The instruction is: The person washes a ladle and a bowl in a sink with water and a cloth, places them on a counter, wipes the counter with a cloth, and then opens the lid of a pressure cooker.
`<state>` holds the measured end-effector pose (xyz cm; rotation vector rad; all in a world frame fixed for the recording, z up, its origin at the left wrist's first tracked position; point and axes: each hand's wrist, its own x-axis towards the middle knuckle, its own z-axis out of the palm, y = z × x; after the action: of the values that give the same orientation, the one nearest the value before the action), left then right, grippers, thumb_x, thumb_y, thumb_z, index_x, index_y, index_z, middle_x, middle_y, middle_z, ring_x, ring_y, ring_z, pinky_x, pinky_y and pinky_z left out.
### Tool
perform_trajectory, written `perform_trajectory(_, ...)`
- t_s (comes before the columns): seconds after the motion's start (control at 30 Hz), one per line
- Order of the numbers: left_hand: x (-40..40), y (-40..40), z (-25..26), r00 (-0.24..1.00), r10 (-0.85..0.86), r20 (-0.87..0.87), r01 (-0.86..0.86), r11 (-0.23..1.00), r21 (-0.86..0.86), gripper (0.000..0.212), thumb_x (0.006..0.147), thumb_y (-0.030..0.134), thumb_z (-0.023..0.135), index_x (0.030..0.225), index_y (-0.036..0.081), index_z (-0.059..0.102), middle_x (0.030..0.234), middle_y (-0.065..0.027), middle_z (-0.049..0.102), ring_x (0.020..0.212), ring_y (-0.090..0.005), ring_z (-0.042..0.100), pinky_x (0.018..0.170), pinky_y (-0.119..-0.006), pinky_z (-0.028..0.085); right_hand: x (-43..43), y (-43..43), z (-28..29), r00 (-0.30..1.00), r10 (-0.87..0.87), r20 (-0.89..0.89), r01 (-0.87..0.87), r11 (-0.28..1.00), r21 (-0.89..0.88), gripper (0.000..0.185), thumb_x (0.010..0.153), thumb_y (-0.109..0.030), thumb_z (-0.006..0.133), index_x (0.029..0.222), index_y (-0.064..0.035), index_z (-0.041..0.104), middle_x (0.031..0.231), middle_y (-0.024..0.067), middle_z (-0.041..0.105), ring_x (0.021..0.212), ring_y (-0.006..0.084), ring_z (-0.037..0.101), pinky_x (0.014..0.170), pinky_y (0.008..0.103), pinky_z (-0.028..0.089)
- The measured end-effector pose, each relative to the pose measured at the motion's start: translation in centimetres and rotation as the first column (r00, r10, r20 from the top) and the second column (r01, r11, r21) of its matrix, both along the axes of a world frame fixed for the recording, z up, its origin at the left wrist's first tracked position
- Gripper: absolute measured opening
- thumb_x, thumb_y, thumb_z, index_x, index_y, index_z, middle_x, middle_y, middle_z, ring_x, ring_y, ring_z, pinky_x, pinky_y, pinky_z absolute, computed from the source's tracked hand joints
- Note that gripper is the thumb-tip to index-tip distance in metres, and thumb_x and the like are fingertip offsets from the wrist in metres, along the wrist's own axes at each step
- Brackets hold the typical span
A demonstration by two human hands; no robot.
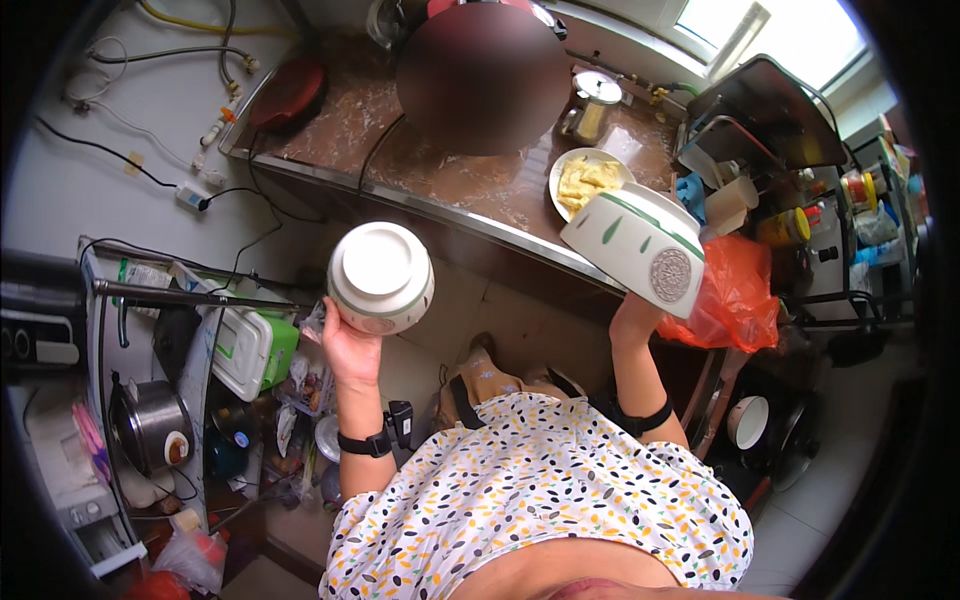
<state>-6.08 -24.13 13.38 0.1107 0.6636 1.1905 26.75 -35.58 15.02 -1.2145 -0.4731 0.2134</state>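
My left hand [351, 345] holds a round white ceramic bowl [381, 274] bottom up, its foot ring facing me; the thumb lies along its side and the other fingers are hidden beneath. In my right hand [636, 319] is a larger white bowl [637, 244] with green marks and a round grey-brown motif, tipped on its side; most of the fingers are behind it. Just beyond that bowl, a white plate [559, 187] with pale yellow food [589, 180] rests on the brown marbled countertop [480, 187]. The two bowls are well apart.
A steel pot with a lid [592, 109] stands behind the plate. An orange-red plastic bag [739, 300] hangs at the counter's right end, near jars and a black rack. At left, a shelf holds a steel pot [154, 427] and a green box [277, 349]. A blurred patch covers the counter's back.
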Motion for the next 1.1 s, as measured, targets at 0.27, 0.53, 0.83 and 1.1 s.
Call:
perform_trajectory(0.27,-1.8,6.6,-2.1,0.963,0.048,0.266,-0.063,0.997,0.048,0.040,0.096,0.030,0.037,0.125,0.004,0.045,0.130,-0.0112,0.047,0.119,-0.0274,0.046,0.099,-0.049,0.038,-0.5,8.8,-3.4,0.941,0.283,-0.186,-0.263,0.957,0.125,0.045,0.093,-0.034,0.041,0.129,-0.0055,0.039,0.125,0.0081,0.047,0.113,0.0212,0.048,0.097,0.0363,0.041)
perform_trajectory(0.53,-3.1,9.1,-1.9,0.952,0.167,0.256,-0.183,0.982,0.037,0.039,0.095,0.031,0.039,0.123,0.004,0.047,0.130,-0.0101,0.048,0.119,-0.0276,0.046,0.100,-0.050,0.037,-0.9,15.6,-4.1,0.914,0.316,-0.253,-0.303,0.949,0.090,0.043,0.092,-0.027,0.047,0.128,-0.0042,0.038,0.123,0.0072,0.047,0.111,0.0190,0.049,0.094,0.0340,0.041)
perform_trajectory(0.83,-2.0,10.6,-1.1,0.911,0.260,0.320,-0.275,0.962,0.002,0.039,0.094,0.028,0.044,0.124,0.004,0.047,0.129,-0.0111,0.049,0.119,-0.0289,0.046,0.098,-0.050,0.039,2.0,19.6,-4.1,0.944,0.295,-0.148,-0.327,0.898,-0.294,0.027,0.090,-0.010,0.053,0.114,0.0029,0.052,0.110,0.0046,0.055,0.101,0.0138,0.051,0.087,0.0268,0.040)
perform_trajectory(1.1,-1.3,12.4,-1.2,0.918,0.179,0.355,-0.219,0.973,0.076,0.038,0.092,0.022,0.043,0.123,0.000,0.046,0.129,-0.0144,0.048,0.119,-0.0311,0.046,0.096,-0.051,0.041,4.2,19.1,-11.9,0.716,0.684,-0.137,-0.695,0.716,-0.060,0.040,0.092,-0.027,0.043,0.125,-0.0040,0.041,0.122,0.0087,0.047,0.110,0.0196,0.046,0.094,0.0360,0.038)
